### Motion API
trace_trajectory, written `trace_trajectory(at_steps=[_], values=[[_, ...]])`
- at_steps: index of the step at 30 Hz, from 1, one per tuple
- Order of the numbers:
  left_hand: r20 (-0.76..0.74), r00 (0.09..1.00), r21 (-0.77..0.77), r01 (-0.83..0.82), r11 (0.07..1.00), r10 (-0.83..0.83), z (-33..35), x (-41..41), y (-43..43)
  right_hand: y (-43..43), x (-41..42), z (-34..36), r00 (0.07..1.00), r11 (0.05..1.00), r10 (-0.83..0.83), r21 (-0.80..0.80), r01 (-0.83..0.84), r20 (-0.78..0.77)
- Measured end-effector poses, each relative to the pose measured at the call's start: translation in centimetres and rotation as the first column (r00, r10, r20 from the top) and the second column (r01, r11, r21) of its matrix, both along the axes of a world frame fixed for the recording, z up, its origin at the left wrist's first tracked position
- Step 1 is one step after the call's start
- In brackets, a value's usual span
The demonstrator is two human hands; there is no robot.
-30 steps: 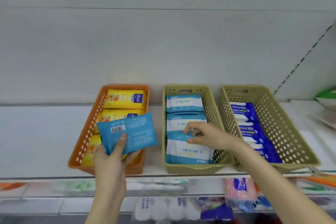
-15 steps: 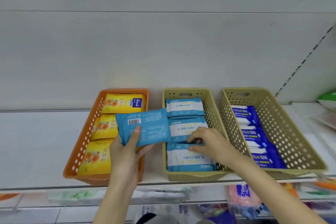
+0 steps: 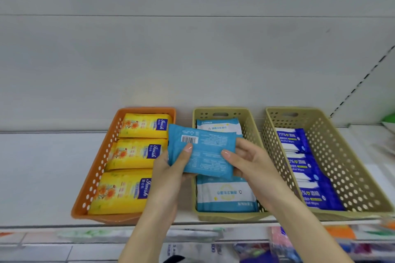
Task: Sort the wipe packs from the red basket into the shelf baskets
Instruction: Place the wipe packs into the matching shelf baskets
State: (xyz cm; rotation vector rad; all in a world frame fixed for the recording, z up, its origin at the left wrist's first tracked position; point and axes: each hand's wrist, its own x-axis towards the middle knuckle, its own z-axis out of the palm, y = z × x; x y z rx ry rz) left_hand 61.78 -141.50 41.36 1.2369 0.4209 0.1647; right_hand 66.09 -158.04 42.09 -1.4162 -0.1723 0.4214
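Light blue plastic: a wipe pack [image 3: 203, 153], barcode side up, is held level in both hands above a tan basket [image 3: 220, 111]. The left hand [image 3: 171, 173] grips the pack's left end, thumb curled over the top just below the barcode and fingers underneath. The right hand [image 3: 250, 162] grips the right end the same way, thumb on top.

Beneath and between the hands, the tan basket holds blue-and-white packs [image 3: 224, 192] from back wall to front wall. One shows beyond the hands and one nearer than them.

Just left of the left hand sits an orange basket [image 3: 96, 177] filled by three yellow packs [image 3: 136, 153]. The held pack's far left corner overlaps this basket's right rim.

Just right of the right hand sits a second tan basket [image 3: 352, 166]. Dark blue packs [image 3: 307, 177] line its left side, leaving a bare strip along its right wall.

Far left of the left hand, past the orange basket, the white shelf [image 3: 42, 177] lies bare. Above all three baskets there is open air in front of a pale back panel [image 3: 192, 60].
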Motion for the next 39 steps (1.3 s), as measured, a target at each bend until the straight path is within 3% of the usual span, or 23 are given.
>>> trace_trajectory(at_steps=[5, 7, 9, 11, 16, 18, 20, 24, 28, 34, 36, 39], values=[[-0.032, 0.994, 0.118, 0.104, 0.988, -0.101, 0.9, 0.5, 0.8, -0.1, 0.2, -0.3, 0.995, 0.997, -0.076, 0.010, 0.076, 0.064], [-0.042, 0.994, 0.128, 0.104, 0.986, -0.100, 1.0, 0.7, 0.5, 0.0, 0.3, -0.6, 0.969, 0.971, -0.117, -0.181, 0.157, 0.216], [-0.040, 0.996, 0.116, 0.083, 0.990, -0.079, 1.2, 0.8, -0.1, -0.1, 0.5, -0.8, 0.903, 0.866, -0.117, -0.403, 0.297, 0.415], [-0.022, 0.998, 0.112, 0.062, 0.992, -0.060, 1.5, 0.9, -0.6, -0.2, 0.4, -0.6, 0.880, 0.838, -0.118, -0.429, 0.336, 0.459], [0.016, 1.000, 0.126, -0.014, 0.992, 0.012, 1.7, 0.7, -1.1, 0.5, -0.4, 0.0, 0.964, 0.959, -0.123, -0.221, 0.176, 0.234], [0.027, 0.999, 0.091, -0.038, 0.995, 0.035, 1.9, 0.5, -0.7, 0.7, -0.7, 0.1, 0.958, 0.967, -0.160, -0.158, 0.200, 0.236], [-0.023, 1.000, -0.047, 0.012, 0.999, -0.013, 1.9, 0.4, -0.2, 0.8, -1.0, -0.1, 0.935, 0.957, -0.240, -0.100, 0.274, 0.262], [-0.093, 0.994, -0.226, 0.037, 0.974, -0.059, 1.5, 0.1, 0.2, 1.1, -1.5, -0.5, 0.883, 0.922, -0.306, -0.119, 0.367, 0.355], [-0.070, 0.993, -0.215, 0.082, 0.973, -0.099, 1.0, 0.1, 0.9, 1.2, -1.8, -0.6, 0.907, 0.938, -0.326, -0.028, 0.345, 0.268], [-0.005, 0.990, -0.170, 0.140, 0.975, -0.143, 0.4, 0.1, 0.9, 0.2, -0.9, -1.1, 0.946, 0.966, -0.247, 0.020, 0.256, -0.209], [0.001, 0.989, -0.158, 0.147, 0.976, -0.149, 0.4, 0.0, 0.7, -0.3, -0.9, -1.2, 0.950, 0.970, -0.241, -0.007, 0.245, -0.197], [-0.017, 0.965, -0.013, 0.263, 0.965, -0.264, 0.5, 0.0, 0.9, -1.3, -0.8, -0.9, 0.969, 0.975, -0.223, -0.040, 0.220, -0.105]])
